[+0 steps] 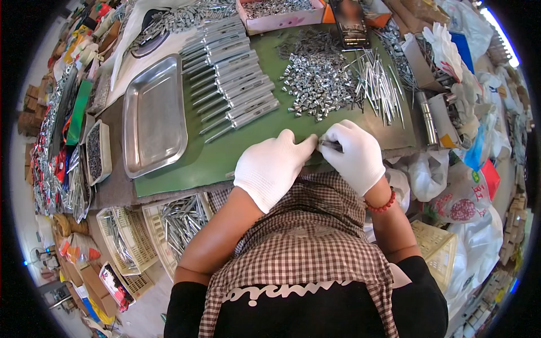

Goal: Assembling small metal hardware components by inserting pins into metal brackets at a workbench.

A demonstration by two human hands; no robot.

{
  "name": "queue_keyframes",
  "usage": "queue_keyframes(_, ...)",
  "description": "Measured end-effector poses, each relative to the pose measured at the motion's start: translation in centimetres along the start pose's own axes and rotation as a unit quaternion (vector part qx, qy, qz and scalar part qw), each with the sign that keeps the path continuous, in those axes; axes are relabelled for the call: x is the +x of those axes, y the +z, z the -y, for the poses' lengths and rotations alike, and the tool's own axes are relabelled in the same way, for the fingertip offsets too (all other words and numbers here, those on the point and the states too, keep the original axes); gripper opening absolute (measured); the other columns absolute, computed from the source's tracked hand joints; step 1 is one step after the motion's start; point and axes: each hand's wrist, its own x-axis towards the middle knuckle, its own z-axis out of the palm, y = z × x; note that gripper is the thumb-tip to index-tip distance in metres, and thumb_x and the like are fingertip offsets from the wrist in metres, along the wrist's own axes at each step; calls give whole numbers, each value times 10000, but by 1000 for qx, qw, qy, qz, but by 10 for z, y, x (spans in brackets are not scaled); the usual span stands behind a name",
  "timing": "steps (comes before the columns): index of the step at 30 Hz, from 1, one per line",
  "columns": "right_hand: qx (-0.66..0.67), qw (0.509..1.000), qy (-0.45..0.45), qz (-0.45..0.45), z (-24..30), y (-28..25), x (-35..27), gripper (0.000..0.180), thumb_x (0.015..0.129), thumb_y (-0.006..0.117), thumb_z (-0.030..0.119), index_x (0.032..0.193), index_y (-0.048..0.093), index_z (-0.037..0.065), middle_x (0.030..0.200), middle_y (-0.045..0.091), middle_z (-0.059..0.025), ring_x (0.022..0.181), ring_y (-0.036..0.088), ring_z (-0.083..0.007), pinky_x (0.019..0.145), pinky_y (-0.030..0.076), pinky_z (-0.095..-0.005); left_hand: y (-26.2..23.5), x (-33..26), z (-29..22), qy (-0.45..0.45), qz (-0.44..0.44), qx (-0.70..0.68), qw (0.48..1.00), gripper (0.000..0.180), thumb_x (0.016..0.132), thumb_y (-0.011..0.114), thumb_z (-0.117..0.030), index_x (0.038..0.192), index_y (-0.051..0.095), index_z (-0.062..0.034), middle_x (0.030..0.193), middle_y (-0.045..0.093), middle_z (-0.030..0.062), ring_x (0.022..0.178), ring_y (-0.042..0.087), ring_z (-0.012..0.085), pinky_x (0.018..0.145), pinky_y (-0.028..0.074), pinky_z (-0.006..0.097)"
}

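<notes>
Both of my hands wear white knit gloves and meet at the near edge of the green work mat [174, 183]. In the fingers of my right hand [356, 160] is a small dark metal piece [331, 146]. Close beside it, my left hand [273, 168] is closed, its thumb and fingertips pointing at the piece. A thin metal end [230, 174] shows by the left wrist; whether that hand holds it is hidden. Just beyond my hands lie a heap of small silver metal caps [318, 84] and a bunch of thin metal rods [383, 87].
Silver tubes with thin rods [242, 90] lie in a row left of the caps. A steel tray [155, 118] sits farther left. Dark small parts [310, 45] and a pink box [279, 21] are at the back. Plastic baskets [132, 239] of metal parts stand below the table's left side.
</notes>
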Motion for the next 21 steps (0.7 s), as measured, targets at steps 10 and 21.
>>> queue_keyframes(10, 698, 699, 103, -116, 2, 13, 22, 469, 1034, 412, 402, 790, 569, 33, 619, 393, 15, 509, 297, -84, 473, 219, -251, -2, 2, -1, -3, 19, -1, 1000, 216, 943, 584, -262, 1141, 630, -188, 827, 573, 122, 680, 635, 344, 584, 517, 448)
queue_keyframes(21, 674, 726, 11, -140, 6, 39, 29, 532, 1032, 392, 387, 649, 495, 32, 595, 394, -8, 514, 306, -89, 483, 213, -265, -5, 4, -2, 5, 34, -3, 999, 160, 934, 590, -239, 1074, 633, -175, 808, 573, 116, 674, 634, 337, 582, 517, 452)
